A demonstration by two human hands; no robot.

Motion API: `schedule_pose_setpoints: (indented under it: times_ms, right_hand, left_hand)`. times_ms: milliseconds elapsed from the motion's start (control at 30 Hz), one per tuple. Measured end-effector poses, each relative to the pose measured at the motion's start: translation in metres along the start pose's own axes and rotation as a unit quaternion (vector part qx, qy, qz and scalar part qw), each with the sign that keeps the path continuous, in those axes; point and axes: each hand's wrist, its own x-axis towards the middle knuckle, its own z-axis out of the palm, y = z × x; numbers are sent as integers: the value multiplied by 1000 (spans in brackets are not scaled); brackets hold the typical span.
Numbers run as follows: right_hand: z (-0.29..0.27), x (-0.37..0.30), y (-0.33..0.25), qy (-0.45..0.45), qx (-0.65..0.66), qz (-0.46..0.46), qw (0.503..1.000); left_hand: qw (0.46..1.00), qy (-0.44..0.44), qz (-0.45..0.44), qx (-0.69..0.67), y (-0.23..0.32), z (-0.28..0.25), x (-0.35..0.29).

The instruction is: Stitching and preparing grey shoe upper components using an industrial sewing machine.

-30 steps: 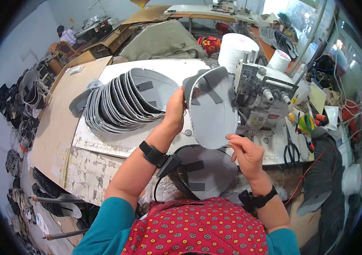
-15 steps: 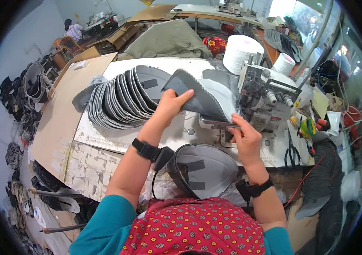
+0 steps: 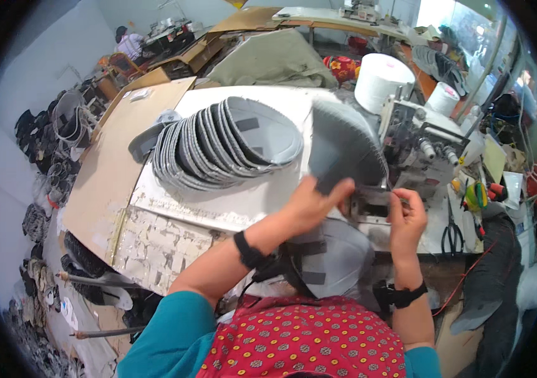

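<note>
A curved grey padded fabric piece [image 3: 348, 142] stands against the front of the sewing machine [image 3: 416, 142], its stitched edge beside the machine head. My left hand [image 3: 312, 205] is at the piece's lower end, its thumb and fingers closed on it, somewhat blurred. Beside the machine's front plate, my right hand [image 3: 409, 220] is closed in a pinch; what lies between the fingertips is hidden. To the left, a row of nested grey curved pieces [image 3: 212, 145] rests on the white table [image 3: 237, 205]. Another grey piece with dark patches [image 3: 341, 261] lies below my hands, close to my lap.
Black scissors [image 3: 452, 236] lie right of the machine. Large white thread cones [image 3: 384, 82] stand behind it. A brown board [image 3: 101, 189] extends along the left side. Dark fabric pieces [image 3: 492, 277] hang at the right. A person [image 3: 130, 43] sits far back left.
The grey piece has swung from a slanted position to more upright against the machine. My left hand has moved right and down, nearer my right hand. The whole view has shifted slightly.
</note>
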Motion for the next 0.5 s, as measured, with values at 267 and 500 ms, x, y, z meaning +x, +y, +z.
schedule_pose_setpoints:
  times_ms: [267, 500]
  right_hand:
    - [0, -39, 12, -246, -235, -217, 915]
    - [27, -56, 9, -279, -322, -195, 884]
  left_hand:
    - [781, 195, 391, 446, -18, -26, 95]
    - [640, -63, 329, 691, -1, -75, 125]
